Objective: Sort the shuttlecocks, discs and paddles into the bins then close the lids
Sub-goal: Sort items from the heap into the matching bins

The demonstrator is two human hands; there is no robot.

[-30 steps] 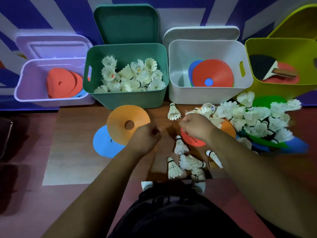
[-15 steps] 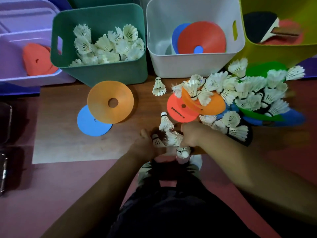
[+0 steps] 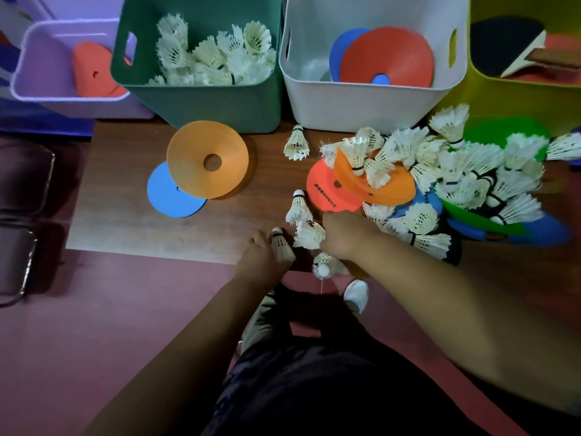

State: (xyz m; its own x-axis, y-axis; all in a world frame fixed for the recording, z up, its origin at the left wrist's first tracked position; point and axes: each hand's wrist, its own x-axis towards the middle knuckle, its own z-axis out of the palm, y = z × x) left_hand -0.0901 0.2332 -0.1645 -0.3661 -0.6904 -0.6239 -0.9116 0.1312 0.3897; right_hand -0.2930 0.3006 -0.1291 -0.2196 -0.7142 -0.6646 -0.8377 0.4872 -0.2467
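**Hands drop to the near shuttlecocks**

Both hands have come back from beside the orange disc point(image 3: 191, 165) to the near edge of the board point(image 3: 125, 221). The left hand point(image 3: 262, 258) pinches one shuttlecock point(image 3: 282, 247), cork up, feathers pointing toward the person. Just beside it, the right hand point(image 3: 344, 236) curls round a clump point(image 3: 309, 236) of shuttlecocks, which sticks out to its left, almost touching the left hand's one. A loose one point(image 3: 323, 266) lies just below the two hands, cork toward the camera.

A big pile point(image 3: 465, 171) lies to the right over discs. The orange disc overlaps a blue disc point(image 3: 166, 196). The brown board lies on a reddish floor point(image 3: 94, 325). Along its far edge stand four open bins: a purple bin point(image 3: 47, 99) with red discs, a green bin point(image 3: 195, 102) with shuttlecocks, a white bin point(image 3: 361, 102) with discs and a yellow bin point(image 3: 518, 96) with paddles point(image 3: 503, 48).
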